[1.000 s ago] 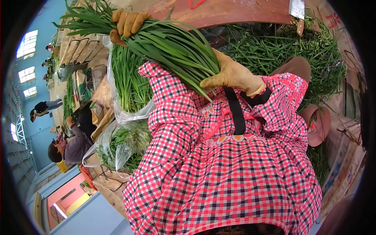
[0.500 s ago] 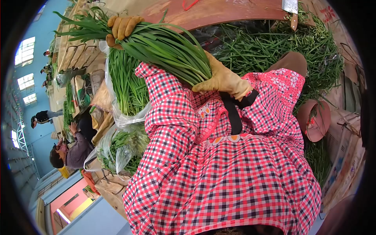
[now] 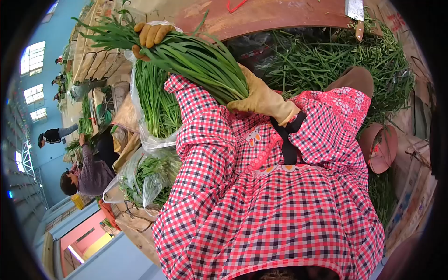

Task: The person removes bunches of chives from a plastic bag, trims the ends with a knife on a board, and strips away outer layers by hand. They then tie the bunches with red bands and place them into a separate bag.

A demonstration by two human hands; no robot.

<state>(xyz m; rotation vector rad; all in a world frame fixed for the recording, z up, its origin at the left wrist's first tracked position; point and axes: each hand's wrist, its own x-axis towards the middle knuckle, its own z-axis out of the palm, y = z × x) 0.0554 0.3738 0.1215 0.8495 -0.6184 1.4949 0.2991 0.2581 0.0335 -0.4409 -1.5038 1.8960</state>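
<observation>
A long bunch of green leafy stalks (image 3: 200, 60) hangs in the air across my front. My left hand (image 3: 151, 39), in a yellow-brown glove, is wrapped round its leafy part at the upper left. My right hand (image 3: 259, 95), in a tan glove, is closed round the stalk ends, its fingers partly hidden by the bunch. Below my left hand, more upright stalks (image 3: 154, 98) stand in a clear plastic bag. A red and black checked apron (image 3: 280, 210) covers my body.
A reddish-brown board (image 3: 280, 14) lies at the top, with a cleaver (image 3: 358, 23) at its right end. Loose greens (image 3: 322, 60) are heaped beyond my right hand. A pink round container (image 3: 382, 147) is at the right. Two people, a seated person (image 3: 95, 172) and a standing person (image 3: 53, 135), are at the left.
The whole view has shifted slightly to the right. Both hands still grip the bunch. The seated person's arm has moved away from their face toward the greens.
</observation>
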